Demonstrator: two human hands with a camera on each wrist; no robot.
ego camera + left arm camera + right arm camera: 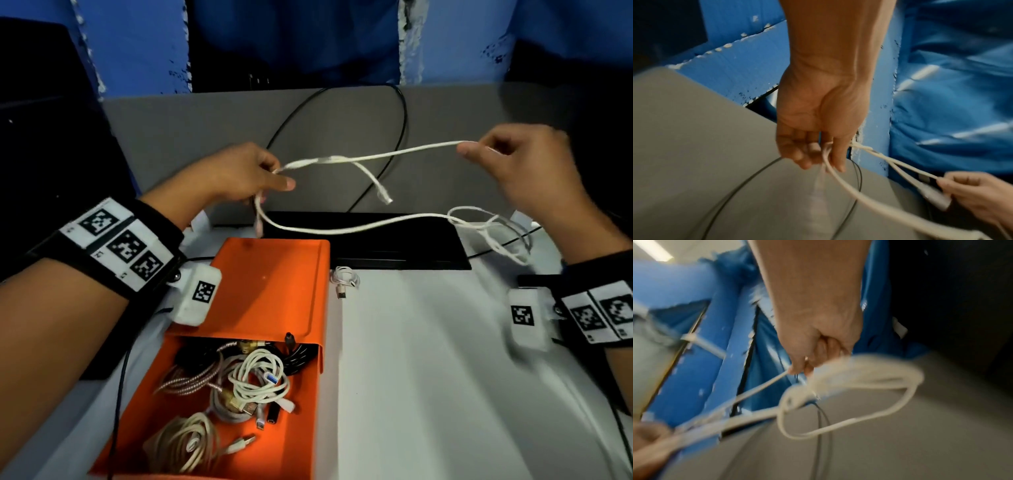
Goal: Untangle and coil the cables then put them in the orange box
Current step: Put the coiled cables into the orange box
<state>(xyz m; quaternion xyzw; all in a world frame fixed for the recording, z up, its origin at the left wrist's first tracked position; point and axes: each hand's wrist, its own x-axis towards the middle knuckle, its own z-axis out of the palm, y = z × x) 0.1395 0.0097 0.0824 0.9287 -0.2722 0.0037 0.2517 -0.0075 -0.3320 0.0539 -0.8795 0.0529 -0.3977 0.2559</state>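
Note:
A white cable [370,157] stretches in the air between both hands above the desk. My left hand [250,174] pinches one part of it, with a plug end dangling below toward the orange box [274,284]. My right hand [513,161] pinches the other part, and loose loops [493,233] hang under it. A free plug [385,197] dangles mid-span. In the left wrist view the fingers [836,155] hold the white cable [859,193]. The right wrist view is blurred; the right hand [813,350] grips the cable [869,374]. The open box holds several coiled cables [253,380].
A small coiled white cable [344,278] lies on the white desk just right of the box. A black flat device [394,240] sits behind it, and a thin black cable [404,116] arcs over the grey partition. A dark object stands at far left.

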